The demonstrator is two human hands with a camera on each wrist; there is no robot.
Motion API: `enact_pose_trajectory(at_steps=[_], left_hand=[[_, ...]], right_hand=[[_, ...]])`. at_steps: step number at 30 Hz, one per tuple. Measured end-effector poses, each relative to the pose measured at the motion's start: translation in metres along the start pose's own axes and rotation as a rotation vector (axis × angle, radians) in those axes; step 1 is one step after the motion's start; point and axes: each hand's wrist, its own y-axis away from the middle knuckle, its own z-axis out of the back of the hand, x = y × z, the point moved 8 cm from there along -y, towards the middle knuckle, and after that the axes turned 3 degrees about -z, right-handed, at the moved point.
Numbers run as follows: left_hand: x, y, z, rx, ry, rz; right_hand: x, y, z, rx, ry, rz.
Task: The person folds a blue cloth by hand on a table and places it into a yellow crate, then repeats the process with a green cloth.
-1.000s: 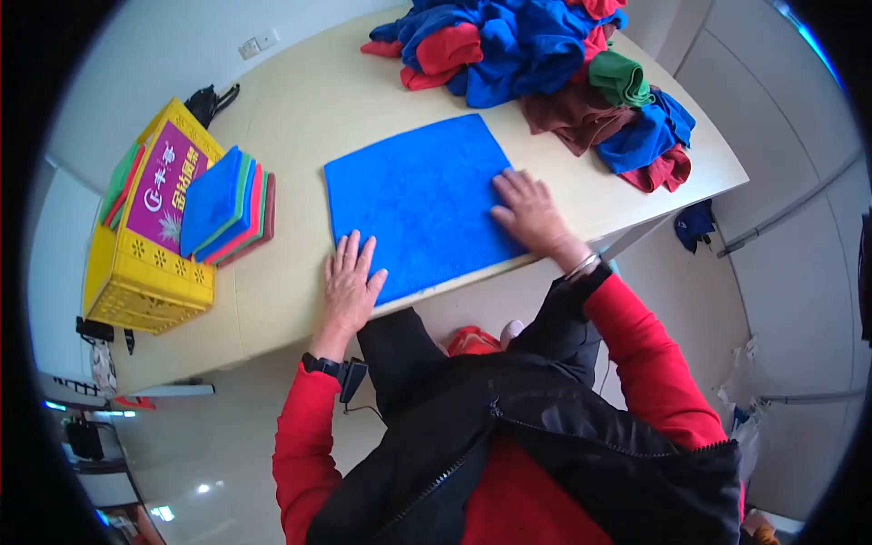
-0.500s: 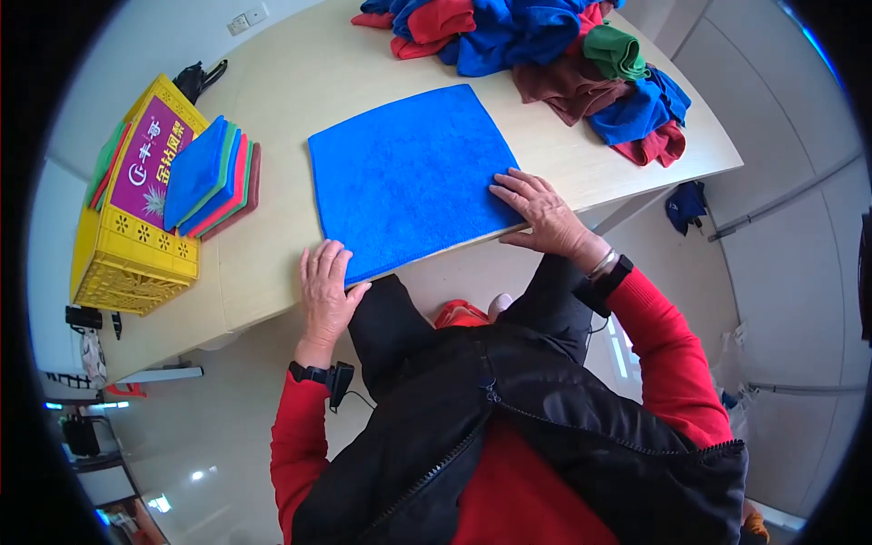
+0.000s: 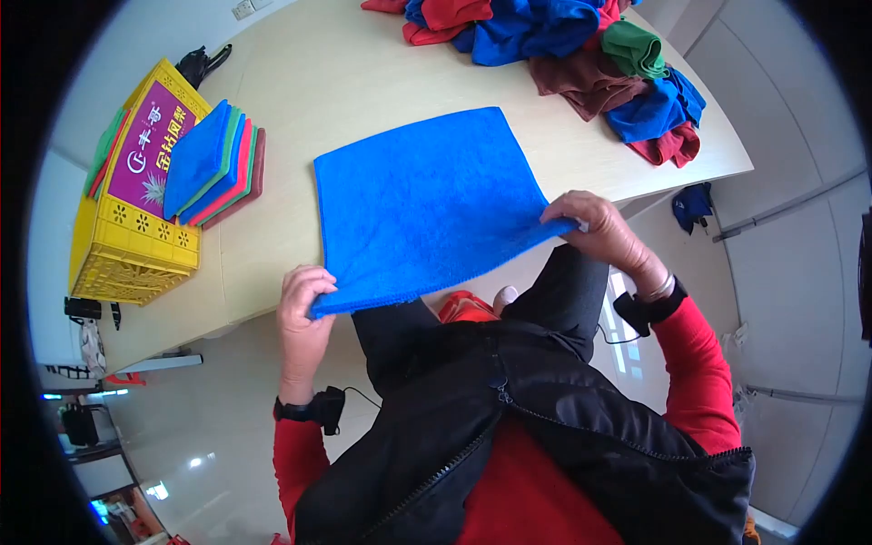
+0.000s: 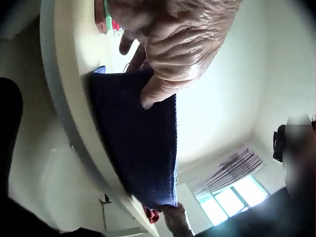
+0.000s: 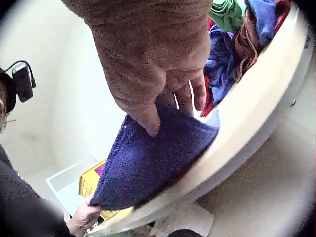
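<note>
A blue towel [image 3: 418,200] lies spread on the beige table [image 3: 309,64], its near edge lifted past the table's front edge. My left hand [image 3: 304,292] pinches the towel's near left corner, and the left wrist view shows the thumb pressed on the dark cloth [image 4: 138,143]. My right hand [image 3: 590,222] pinches the near right corner; in the right wrist view the fingers curl over the blue cloth [image 5: 148,168]. The far half of the towel rests flat on the table.
A heap of loose blue, red, brown and green towels [image 3: 581,45] covers the far right of the table. At the left a stack of folded towels [image 3: 213,163] leans on a yellow crate [image 3: 132,227]. A black object [image 3: 195,64] lies behind the crate.
Both hands went from lying flat on the towel to pinching its near corners. The near edge has risen off the table toward me.
</note>
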Motion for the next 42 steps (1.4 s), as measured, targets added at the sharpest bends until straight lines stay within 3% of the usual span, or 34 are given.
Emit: enact_pose_trajectory(at_steps=[2, 4, 5, 8, 10, 14, 20, 24, 27, 30, 38, 42], left_hand=[[0.013, -0.011, 0.006, 0.014, 0.065, 0.053], [0.048, -0.031, 0.008, -0.037, 0.254, 0.332], [0.065, -0.042, 0.007, -0.063, 0.349, 0.471], [0.106, -0.091, -0.007, -0.169, 0.493, 0.463], [0.150, -0.110, -0.027, -0.173, 0.512, 0.492], [0.192, -0.113, -0.055, -0.209, 0.531, 0.536], [0.225, -0.111, -0.059, -0.176, 0.351, 0.559], [0.233, -0.116, -0.065, -0.223, 0.343, 0.483], [0.241, -0.118, -0.064, -0.242, 0.182, 0.416], [0.223, -0.108, -0.051, -0.308, 0.076, 0.412], [0.129, -0.053, -0.045, -0.277, -0.095, 0.535], [0.129, -0.047, -0.045, -0.325, -0.279, 0.442]], right_hand=[[-0.005, -0.022, 0.014, 0.034, -0.046, -0.096], [-0.025, -0.049, 0.022, 0.105, -0.140, -0.293], [-0.034, -0.065, 0.024, 0.103, -0.138, -0.289], [-0.072, -0.115, 0.023, 0.023, -0.220, -0.365], [-0.101, -0.136, 0.013, 0.020, -0.194, -0.531], [-0.166, -0.156, -0.031, -0.092, -0.202, -0.569], [-0.166, -0.156, -0.030, -0.192, -0.218, -0.590], [-0.169, -0.153, -0.029, -0.228, -0.140, -0.606], [-0.167, -0.147, -0.027, -0.230, -0.115, -0.636], [-0.156, -0.127, -0.021, -0.211, -0.242, -0.815], [-0.124, -0.068, -0.036, -0.420, -0.250, -0.684], [-0.107, -0.057, -0.039, -0.501, -0.114, -0.649]])
